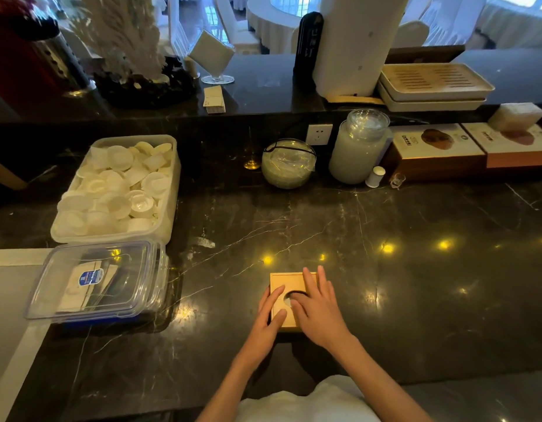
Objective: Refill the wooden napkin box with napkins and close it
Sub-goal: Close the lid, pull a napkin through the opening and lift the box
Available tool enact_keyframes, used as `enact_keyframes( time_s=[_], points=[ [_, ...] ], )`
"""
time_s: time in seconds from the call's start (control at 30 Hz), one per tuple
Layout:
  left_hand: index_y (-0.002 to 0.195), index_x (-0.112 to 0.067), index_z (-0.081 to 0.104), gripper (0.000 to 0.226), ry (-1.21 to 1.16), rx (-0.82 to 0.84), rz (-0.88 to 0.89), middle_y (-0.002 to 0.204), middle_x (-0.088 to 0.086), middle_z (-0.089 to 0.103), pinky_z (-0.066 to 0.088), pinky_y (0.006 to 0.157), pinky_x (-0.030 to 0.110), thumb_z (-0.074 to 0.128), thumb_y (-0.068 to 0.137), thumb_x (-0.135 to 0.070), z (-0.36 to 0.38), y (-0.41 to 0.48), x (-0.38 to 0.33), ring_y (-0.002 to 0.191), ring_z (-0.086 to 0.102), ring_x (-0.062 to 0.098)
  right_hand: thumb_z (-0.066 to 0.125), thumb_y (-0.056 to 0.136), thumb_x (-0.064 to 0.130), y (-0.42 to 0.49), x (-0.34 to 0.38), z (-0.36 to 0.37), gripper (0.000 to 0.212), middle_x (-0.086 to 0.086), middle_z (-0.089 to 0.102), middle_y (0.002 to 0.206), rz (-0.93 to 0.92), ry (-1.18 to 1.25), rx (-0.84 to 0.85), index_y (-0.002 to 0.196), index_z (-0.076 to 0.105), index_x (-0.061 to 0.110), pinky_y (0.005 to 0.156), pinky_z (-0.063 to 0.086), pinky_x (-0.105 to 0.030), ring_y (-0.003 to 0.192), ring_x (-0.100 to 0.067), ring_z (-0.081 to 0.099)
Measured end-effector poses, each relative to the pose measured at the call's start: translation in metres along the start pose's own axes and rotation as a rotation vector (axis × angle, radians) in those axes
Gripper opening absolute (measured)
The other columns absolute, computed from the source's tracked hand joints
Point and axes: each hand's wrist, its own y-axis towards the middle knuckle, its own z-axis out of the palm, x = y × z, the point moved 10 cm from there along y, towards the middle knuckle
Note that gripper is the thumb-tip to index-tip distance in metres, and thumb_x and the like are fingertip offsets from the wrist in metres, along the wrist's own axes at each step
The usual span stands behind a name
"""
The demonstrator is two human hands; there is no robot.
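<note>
I see the wooden napkin box [289, 300] sitting low and just right of centre on the dark marbled bench [415, 284], its lid on, with a round hole in the top showing something pale inside. My left hand [271, 315] lies flat along the box's left edge, fingers extended, grip released and clasping nothing. My right hand [316, 306] lies flat over the lid's right half, fingers spread toward 12 o'clock, its grip likewise released.

At 9 o'clock from the box stands a clear plastic container [97, 281] with a snap lid; a blue-and-white label shows through it, but I cannot read its writing. Beyond that, toward 10 o'clock, an open white tub [117, 190] is heaped with small white cups.

At 12 o'clock, against the bench's back wall, I make out a round glass bowl [288, 163], a white wall socket [319, 134] and a tall lidded glass jar [359, 146]. Toward 1 to 2 o'clock lie two flat printed boxes [470, 147], their lettering too small to read.

The bench top is glossy black stone with pale veins and yellow light reflections. On the raised ledge behind it rest stacked cream trays [434, 86] and a white cylinder [354, 44]. Farther back, the room holds white-draped round tables and chairs.
</note>
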Motion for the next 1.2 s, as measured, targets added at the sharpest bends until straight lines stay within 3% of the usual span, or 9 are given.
enact_keyframes(
  time_s=[0.17,0.33,0.6,0.93,1.07,1.2],
  points=[
    [0.146,-0.048,0.031,0.050,0.007,-0.002,-0.001,0.162,-0.016,0.009,0.017,0.110,0.026,0.046,0.098,-0.044,0.001,-0.001,0.000,0.142,0.008,-0.004,0.025,0.102,0.044,0.010,0.003,0.009,0.043,-0.004,-0.008,0.165,0.025,-0.085,0.034,0.120,0.063,0.030,0.117,-0.013,-0.051,0.144,-0.032,-0.031],
    [0.145,-0.050,0.032,0.049,0.013,-0.004,0.007,0.162,-0.016,0.009,0.016,0.111,0.027,0.047,0.098,-0.045,0.000,0.001,0.004,0.143,0.006,-0.004,0.029,0.103,0.041,0.003,0.006,0.001,0.040,-0.004,-0.002,0.165,-0.001,-0.051,-0.007,0.120,0.064,0.029,0.116,-0.013,-0.045,0.144,-0.029,-0.030],
    [0.143,-0.053,0.032,0.047,0.021,-0.017,0.009,0.162,-0.016,0.008,0.016,0.112,0.030,0.045,0.099,-0.044,0.001,0.000,0.002,0.143,0.005,-0.002,0.048,0.099,0.037,0.004,0.005,-0.009,0.026,-0.003,0.010,0.165,-0.021,0.043,-0.059,0.112,0.069,0.029,0.118,-0.004,-0.043,0.149,-0.023,-0.022],
    [0.145,-0.049,0.032,0.047,0.045,-0.024,0.002,0.162,-0.016,0.010,0.016,0.110,0.027,0.045,0.100,-0.042,0.001,-0.006,-0.005,0.141,0.007,-0.005,0.062,0.092,0.032,0.017,0.005,-0.015,0.011,-0.002,0.025,0.161,-0.009,-0.023,-0.095,0.095,0.072,0.027,0.121,0.001,-0.044,0.151,-0.022,-0.010],
    [0.138,-0.050,0.038,0.045,0.077,-0.063,0.007,0.160,-0.012,0.008,0.016,0.115,0.034,0.049,0.101,-0.029,-0.002,-0.003,-0.010,0.145,0.009,0.005,0.065,0.091,0.029,0.002,-0.011,-0.023,0.005,0.001,0.035,0.157,-0.052,0.103,-0.174,0.092,0.069,0.031,0.119,0.007,-0.038,0.151,-0.017,-0.001],
    [0.121,-0.036,0.054,0.032,0.188,-0.156,0.037,0.158,-0.011,0.008,0.018,0.116,0.035,0.054,0.097,-0.015,-0.006,0.001,-0.025,0.148,0.010,0.014,0.067,0.090,0.024,-0.015,-0.020,-0.027,0.005,0.000,0.042,0.153,-0.105,0.234,-0.280,0.092,0.070,0.028,0.115,0.019,-0.032,0.152,-0.013,0.008]
  ],
)
